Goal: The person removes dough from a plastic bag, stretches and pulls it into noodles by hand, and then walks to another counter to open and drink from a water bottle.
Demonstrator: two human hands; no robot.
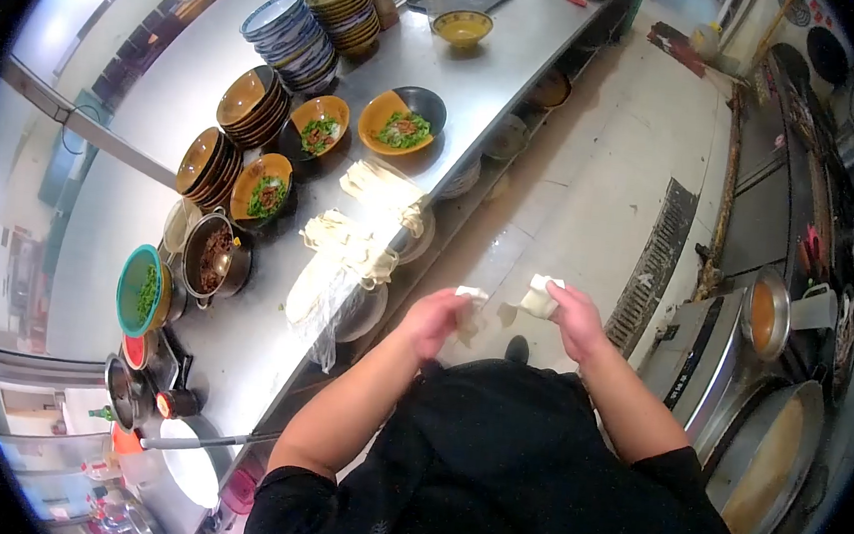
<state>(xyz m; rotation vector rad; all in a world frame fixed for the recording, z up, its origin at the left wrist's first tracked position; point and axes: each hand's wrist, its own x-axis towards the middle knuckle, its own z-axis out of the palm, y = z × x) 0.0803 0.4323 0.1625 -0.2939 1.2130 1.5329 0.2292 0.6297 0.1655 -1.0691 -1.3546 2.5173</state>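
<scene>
My left hand [430,322] is closed, with a small white piece [471,293] pinched at its fingertips. In my right hand [577,321] a larger, soft white piece [540,296] is gripped between thumb and fingers. Both pieces look like dough, though the material is hard to tell. The hands are held apart at waist height above the floor, beside the counter. Nearest to my left hand, on the counter's edge, lie pale noodle strands [349,241] and a second pile of noodles [385,185]. Clear plastic wrap [332,325] hangs over the edge beside them.
Bowls with greens and meat [402,125] stand on the steel counter [251,339], near stacked bowls [289,40]. A pot of meat [215,260] and a teal bowl of greens [144,290] stand left. At right are a stove, a large wok [768,465] and a floor drain [656,265].
</scene>
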